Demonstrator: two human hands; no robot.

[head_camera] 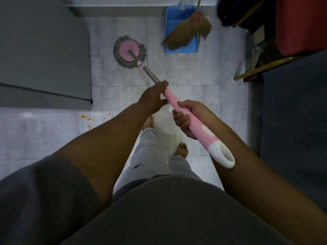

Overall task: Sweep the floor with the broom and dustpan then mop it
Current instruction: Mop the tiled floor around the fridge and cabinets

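A mop with a round pink head and grey strands [129, 52] rests flat on the grey tiled floor [185, 71]. Its metal shaft runs back into a pink handle [194, 124] with a white loop end. My left hand [154, 99] grips the handle where pink meets metal. My right hand [189, 117] holds the pink part lower down. A straw broom [189, 30] leans over a blue dustpan [177, 48] at the far wall. Orange crumbs [88, 118] lie on the floor at the left.
A grey cabinet or appliance [44, 55] fills the left side. A wooden-framed piece with a red seat [300, 25] and a dark bag [230, 13] crowd the right. My bare feet [181, 149] stand on the tiles below the hands.
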